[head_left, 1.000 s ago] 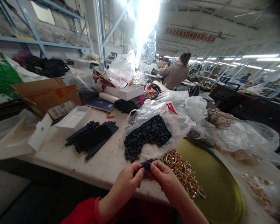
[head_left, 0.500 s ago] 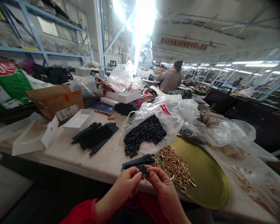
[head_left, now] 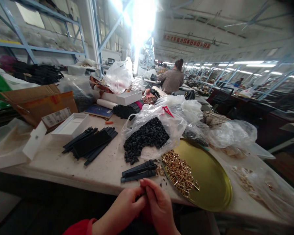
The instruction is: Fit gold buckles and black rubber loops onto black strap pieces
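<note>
- Black small part, barely visible, pinched between both hands at the near edge of the surface; too hidden by fingers to tell its shape.
- Left hand closed on the part from the left, thumb and fingertips pressed against those of the right hand.
- Right hand closed on the same part from the right, fingers curled down over it.
- Just beyond the hands: a few black strips lying flat side by side, pointing toward the brass tray.
- Round brass tray to the right of the strips, with a heap of gold metal pieces on its left part.
- Behind strips and tray: clear plastic bag, open, spilling small black loops onto the surface.
- Further left: larger bundle of black strips, well apart from the hands, beside open white boxes.
- Brown carton behind the boxes; more crumpled clear bags at right, past the tray.
- Far back: another person in a brown top, facing away.
</note>
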The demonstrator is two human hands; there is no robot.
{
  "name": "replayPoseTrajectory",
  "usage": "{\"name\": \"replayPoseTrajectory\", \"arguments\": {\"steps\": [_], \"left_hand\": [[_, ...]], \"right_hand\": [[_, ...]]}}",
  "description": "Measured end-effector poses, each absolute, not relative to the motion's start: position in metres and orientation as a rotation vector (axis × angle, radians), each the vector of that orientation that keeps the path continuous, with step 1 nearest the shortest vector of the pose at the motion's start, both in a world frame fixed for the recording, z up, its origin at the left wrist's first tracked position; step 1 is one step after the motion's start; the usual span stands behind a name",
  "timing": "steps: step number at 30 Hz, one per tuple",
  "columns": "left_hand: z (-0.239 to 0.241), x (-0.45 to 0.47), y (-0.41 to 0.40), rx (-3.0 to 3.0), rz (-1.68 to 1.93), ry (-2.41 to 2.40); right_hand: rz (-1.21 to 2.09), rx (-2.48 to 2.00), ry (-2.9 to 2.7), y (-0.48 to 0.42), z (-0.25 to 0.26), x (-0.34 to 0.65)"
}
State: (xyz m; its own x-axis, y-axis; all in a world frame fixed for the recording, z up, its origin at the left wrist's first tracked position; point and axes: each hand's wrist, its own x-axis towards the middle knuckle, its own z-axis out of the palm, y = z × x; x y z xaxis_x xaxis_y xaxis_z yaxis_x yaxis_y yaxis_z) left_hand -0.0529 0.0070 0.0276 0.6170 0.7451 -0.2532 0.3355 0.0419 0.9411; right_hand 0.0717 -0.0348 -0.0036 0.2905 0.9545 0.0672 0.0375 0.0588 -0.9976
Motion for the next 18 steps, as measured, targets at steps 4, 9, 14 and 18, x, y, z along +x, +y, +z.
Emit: {"name": "replayPoseTrajectory", "arguments": {"steps": [4,9,14,18], "left_hand": [[0.033,-0.053,0.015,1.720,0.504,0.992],[0.027,-0.054,0.015,1.777,0.411,1.002],[0.028,-0.058,0.013,1.632,0.365,0.976],[0.028,-0.060,0.017,1.596,0.350,1.022]], "right_hand": [[1.021,-1.329,-0.954,-0.026,0.005,0.080],[1.090,-1.340,-0.960,-0.025,-0.004,0.091],[1.442,-1.196,-0.659,-0.027,-0.016,0.088],[1.553,-1.100,-0.532,-0.031,-0.014,0.087]]}}
